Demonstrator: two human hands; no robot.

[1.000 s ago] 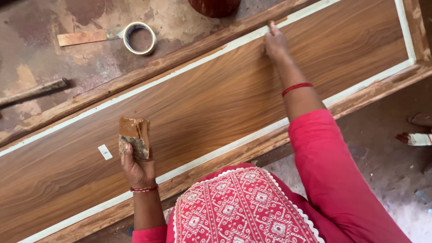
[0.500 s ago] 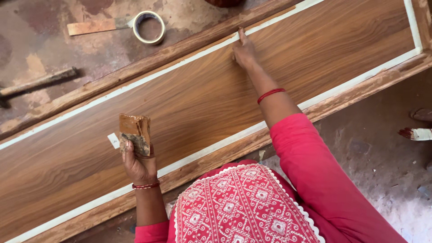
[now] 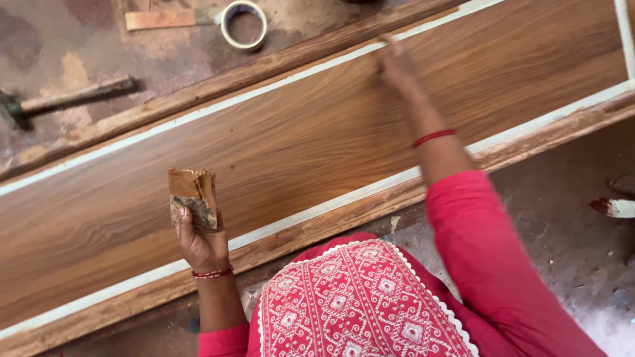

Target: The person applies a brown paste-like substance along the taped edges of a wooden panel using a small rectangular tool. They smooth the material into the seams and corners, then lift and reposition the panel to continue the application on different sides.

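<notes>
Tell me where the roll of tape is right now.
In the head view, the roll of tape lies on the floor at top centre-left, beyond the wooden panel, beside a wood strip.

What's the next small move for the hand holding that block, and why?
Probably lower the left hand so the stained block meets the wood-grain panel. It is raised off the surface, while the right hand already rests at the far taped edge.

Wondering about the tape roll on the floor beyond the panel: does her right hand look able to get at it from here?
Probably yes: the right hand is already at the far edge, and nothing blocks the tape roll.
</notes>
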